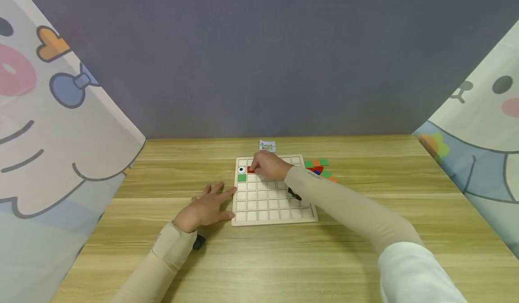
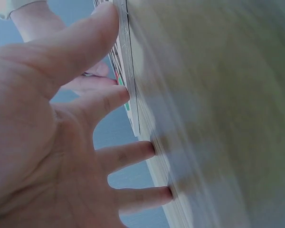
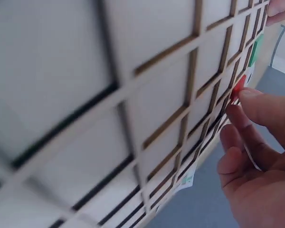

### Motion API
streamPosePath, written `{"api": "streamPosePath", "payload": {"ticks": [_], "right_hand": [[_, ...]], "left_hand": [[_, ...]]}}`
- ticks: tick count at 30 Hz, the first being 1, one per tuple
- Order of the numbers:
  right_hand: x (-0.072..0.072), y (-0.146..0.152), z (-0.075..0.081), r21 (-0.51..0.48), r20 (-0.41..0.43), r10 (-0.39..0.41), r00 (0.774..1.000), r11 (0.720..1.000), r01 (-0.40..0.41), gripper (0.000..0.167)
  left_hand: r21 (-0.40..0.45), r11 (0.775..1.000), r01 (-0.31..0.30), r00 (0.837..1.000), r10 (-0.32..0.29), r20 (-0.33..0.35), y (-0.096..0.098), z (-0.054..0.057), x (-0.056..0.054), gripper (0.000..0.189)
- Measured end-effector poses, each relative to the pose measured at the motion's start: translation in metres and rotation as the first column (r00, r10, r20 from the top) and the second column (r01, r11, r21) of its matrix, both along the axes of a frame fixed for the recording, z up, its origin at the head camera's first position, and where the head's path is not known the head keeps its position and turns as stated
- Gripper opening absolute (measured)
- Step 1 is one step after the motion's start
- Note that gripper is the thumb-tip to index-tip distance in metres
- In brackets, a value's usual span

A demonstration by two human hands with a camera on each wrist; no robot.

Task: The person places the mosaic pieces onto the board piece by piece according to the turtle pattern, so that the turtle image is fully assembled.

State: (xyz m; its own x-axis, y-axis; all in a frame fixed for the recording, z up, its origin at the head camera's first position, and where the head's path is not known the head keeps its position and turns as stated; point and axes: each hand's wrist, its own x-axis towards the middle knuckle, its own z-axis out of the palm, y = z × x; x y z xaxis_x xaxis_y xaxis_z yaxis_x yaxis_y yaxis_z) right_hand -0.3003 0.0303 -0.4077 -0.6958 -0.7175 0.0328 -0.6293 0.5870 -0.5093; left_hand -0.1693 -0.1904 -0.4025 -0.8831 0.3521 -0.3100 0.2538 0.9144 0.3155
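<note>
A pale wooden board [image 1: 262,204] with a grid of square cells lies on the table. At its upper left sit a white tile with a black eye dot [image 1: 241,169] and, just below, a green square tile [image 1: 241,178]. My right hand [image 1: 270,165] reaches over the board and pinches a red piece [image 3: 238,87] by thumb and fingers, at the cells beside the eye tile. My left hand [image 1: 207,207] lies spread at the board's left side, with the thumb and index fingertip at its edge and other fingertips on the table.
Right of the board, partly behind my right forearm, lie several loose pieces: a green and orange strip [image 1: 316,163], a red piece [image 1: 319,169] and another green and orange one [image 1: 329,176]. A small printed card [image 1: 267,146] lies beyond the board, before a grey partition [image 1: 275,69].
</note>
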Motion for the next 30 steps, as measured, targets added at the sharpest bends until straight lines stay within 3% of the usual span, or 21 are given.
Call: {"api": "streamPosePath", "payload": {"ticks": [4, 9, 19, 30], "right_hand": [[0.001, 0.018, 0.011, -0.023, -0.024, -0.018, 1.000, 1.000, 0.017, 0.018], [0.002, 0.058, 0.023, -0.020, 0.001, -0.098, 0.995, 0.995, 0.098, 0.019], [0.008, 0.137, 0.023, 0.002, 0.037, -0.243, 0.969, 0.970, 0.243, 0.022], [0.017, 0.182, 0.010, 0.043, -0.041, -0.204, 0.978, 0.978, 0.206, 0.022]], "left_hand": [[0.009, 1.000, 0.002, 1.000, -0.002, -0.003, 0.000, 0.000, 0.000, 0.073], [0.022, 1.000, 0.009, 1.000, -0.009, -0.001, -0.001, 0.000, 0.002, 0.073], [0.041, 0.999, 0.002, 1.000, -0.002, 0.013, -0.004, -0.001, 0.003, 0.074], [0.039, 0.999, 0.016, 1.000, -0.016, 0.011, -0.002, 0.000, 0.003, 0.074]]}}
